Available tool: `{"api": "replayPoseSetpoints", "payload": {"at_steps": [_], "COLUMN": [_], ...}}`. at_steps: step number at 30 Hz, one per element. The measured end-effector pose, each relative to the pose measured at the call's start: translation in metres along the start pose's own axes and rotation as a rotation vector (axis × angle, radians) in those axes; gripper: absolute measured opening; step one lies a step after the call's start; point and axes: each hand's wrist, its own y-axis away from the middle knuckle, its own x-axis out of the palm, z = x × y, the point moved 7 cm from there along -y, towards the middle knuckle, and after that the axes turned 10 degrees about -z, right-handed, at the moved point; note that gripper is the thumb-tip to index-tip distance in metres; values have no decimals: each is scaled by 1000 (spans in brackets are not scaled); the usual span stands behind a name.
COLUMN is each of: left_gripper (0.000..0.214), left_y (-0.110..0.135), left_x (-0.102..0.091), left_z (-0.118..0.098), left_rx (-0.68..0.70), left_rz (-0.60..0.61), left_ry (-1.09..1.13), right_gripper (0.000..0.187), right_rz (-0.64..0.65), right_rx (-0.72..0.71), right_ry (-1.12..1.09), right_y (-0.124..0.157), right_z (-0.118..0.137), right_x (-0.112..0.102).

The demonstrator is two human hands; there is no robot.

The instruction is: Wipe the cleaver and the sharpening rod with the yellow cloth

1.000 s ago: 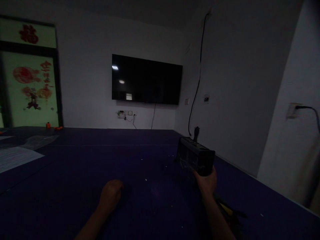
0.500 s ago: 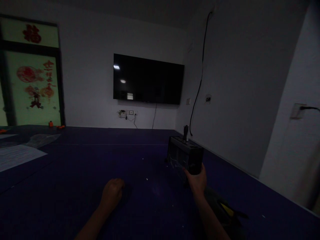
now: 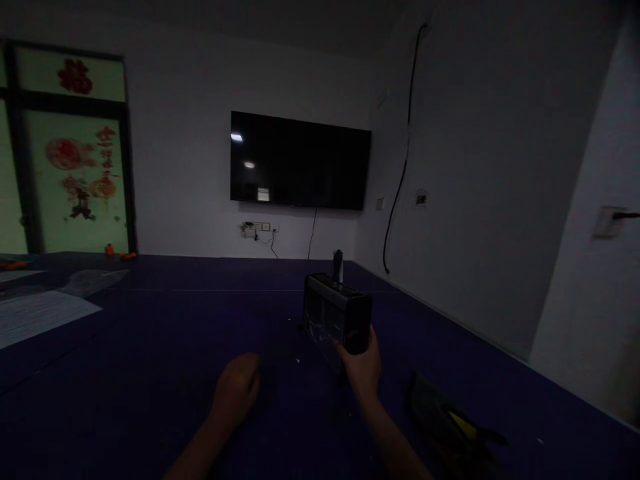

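Observation:
My right hand (image 3: 363,370) grips the near end of a black box (image 3: 337,313), thumb on its left side and fingers on its right. The box has a clear-looking side panel, and a dark upright piece (image 3: 338,265) with a pale side stands on its top. The room is dim, so I cannot make out the box's exact kind. To the left, my left hand (image 3: 237,388) is curled into a fist close to the dark blue surface (image 3: 190,333). No object shows in it.
Right of my right forearm lies a dark bag-like item (image 3: 443,417) with a yellow patch. White papers (image 3: 45,317) and clear plastic film (image 3: 90,281) lie at the left. Small orange objects (image 3: 110,250) are at the far edge. A television (image 3: 300,160) hangs on the wall.
My right hand and the black box have moved left, away from the dark bag-like item. My left hand has shifted slightly right. The view has turned a little left.

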Motion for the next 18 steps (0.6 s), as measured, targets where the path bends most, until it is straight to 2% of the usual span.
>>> {"api": "replayPoseSetpoints", "payload": {"at_steps": [4,8,10,12,14,16,18], "left_gripper": [35,56,68,84,101,112,117], "left_y": [4,10,3,-13,-35,-58,-74], "left_x": [10,30,38,43,45,46,43], "left_z": [-16,-34,-44,-55,-67,-78,-83], "left_rx": [-143,-360,-498,-628,-717,-736,-764], "left_rz": [41,156,156,91,3,-65,-164], "left_ry": [88,256,366,455,467,405,310], "right_gripper": [89,91,92,90,77,60,55], "right_rz": [14,12,5,-9,-30,-33,4], "right_rx": [2,-13,-18,-37,-67,-85,-101], "right_ry": [22,39,34,-6,-80,-124,-122], "right_y": [19,38,47,57,66,75,84], "right_z": [18,36,42,46,48,49,52], "right_x": [2,5,9,14,21,29,42]}}
